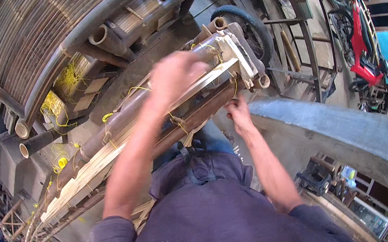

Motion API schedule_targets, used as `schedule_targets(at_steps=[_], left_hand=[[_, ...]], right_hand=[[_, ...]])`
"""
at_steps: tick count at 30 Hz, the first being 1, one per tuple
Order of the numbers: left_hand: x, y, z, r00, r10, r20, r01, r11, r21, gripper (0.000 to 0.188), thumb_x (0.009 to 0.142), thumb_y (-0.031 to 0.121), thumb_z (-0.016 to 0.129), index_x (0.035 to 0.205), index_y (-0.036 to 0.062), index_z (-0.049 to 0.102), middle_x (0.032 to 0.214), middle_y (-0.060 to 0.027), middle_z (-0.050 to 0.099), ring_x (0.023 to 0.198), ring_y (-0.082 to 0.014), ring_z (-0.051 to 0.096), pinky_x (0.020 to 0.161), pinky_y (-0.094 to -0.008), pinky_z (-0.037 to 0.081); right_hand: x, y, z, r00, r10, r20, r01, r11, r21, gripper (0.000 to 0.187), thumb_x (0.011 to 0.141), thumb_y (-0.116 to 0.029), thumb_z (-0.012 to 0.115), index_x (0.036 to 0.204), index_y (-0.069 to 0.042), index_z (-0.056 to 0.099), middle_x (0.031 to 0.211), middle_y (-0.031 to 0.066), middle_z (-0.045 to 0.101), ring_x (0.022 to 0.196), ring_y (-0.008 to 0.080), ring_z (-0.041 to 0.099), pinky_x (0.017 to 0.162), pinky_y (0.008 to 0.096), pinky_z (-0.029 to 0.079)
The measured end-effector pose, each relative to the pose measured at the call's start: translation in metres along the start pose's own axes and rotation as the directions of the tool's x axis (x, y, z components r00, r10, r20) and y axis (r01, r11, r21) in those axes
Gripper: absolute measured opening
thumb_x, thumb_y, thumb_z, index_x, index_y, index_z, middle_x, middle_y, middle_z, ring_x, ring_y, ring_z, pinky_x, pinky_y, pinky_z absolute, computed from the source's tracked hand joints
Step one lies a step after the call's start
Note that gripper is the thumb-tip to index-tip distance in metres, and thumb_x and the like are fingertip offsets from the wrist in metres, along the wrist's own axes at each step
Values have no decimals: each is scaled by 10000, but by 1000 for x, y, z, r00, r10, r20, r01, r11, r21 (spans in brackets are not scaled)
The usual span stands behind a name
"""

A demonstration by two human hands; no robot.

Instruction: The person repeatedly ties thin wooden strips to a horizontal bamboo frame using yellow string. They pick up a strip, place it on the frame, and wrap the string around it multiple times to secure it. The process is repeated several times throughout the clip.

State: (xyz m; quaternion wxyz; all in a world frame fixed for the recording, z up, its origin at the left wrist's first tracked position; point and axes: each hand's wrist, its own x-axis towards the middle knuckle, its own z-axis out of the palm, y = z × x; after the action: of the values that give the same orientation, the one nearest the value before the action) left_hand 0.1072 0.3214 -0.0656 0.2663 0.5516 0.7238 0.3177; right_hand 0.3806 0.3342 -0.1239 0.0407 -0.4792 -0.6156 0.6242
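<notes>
A long bamboo frame [122,126], made of dark poles with pale split strips [93,164] between them, lies slantwise before me. Yellow cord [135,89] ties it at several spots, and small loops of cord [107,117] stand up from the far pole. Over the strips is my left hand [177,76], smeared by motion, so its fingers and any contact are unclear. My right hand [238,114] is closed beside the near pole's right end, just below a yellow tie [234,84]. What its fingers pinch is too small to make out.
A slatted bamboo bench [39,39] stands at the far left, with tangled yellow cord [67,80] by it. Beyond the frame's right end is a wheel [246,34]. A concrete ledge [329,123] runs along the right, and a red bicycle [361,47] stands farther off.
</notes>
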Motion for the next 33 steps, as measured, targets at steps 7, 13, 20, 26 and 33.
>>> schedule_targets(at_steps=[7,13,20,26,33], left_hand=[[-29,29,84,950,-163,-265,230,942,243,165,837,219,614,904,68,620,862,-115,662,813,-300,671,681,-408,549],[-11,35,114,908,-51,-415,194,931,310,118,892,238,588,920,129,623,732,-112,632,603,-314,619,495,-394,483],[-5,26,120,914,-16,-406,152,940,306,120,893,220,596,912,108,637,729,-109,640,637,-294,632,544,-395,494],[-11,37,115,911,-92,-401,230,922,311,162,900,202,590,881,51,647,794,-89,686,672,-232,660,604,-348,520],[94,43,34,896,-419,-146,206,683,-701,247,934,210,499,707,113,493,599,29,423,573,-94,448,539,-279,394]], right_hand=[[-17,-275,-76,641,-483,597,729,140,-670,105,791,-135,653,852,-52,675,744,74,519,744,240,543,635,349,431],[121,-285,3,-17,-675,738,995,-83,-52,227,790,-239,653,908,-46,669,879,153,611,849,304,601,751,448,489],[214,-184,-3,657,-632,411,674,737,57,387,960,-310,454,672,-53,473,599,9,476,545,124,443,509,309,373],[48,-59,-50,439,-348,828,796,578,-179,222,877,-230,532,794,-29,579,723,190,602,718,367,631,663,453,490],[64,-18,-19,563,-388,730,808,445,-386,256,849,-269,544,718,-61,618,717,141,655,696,331,654,624,450,525]])
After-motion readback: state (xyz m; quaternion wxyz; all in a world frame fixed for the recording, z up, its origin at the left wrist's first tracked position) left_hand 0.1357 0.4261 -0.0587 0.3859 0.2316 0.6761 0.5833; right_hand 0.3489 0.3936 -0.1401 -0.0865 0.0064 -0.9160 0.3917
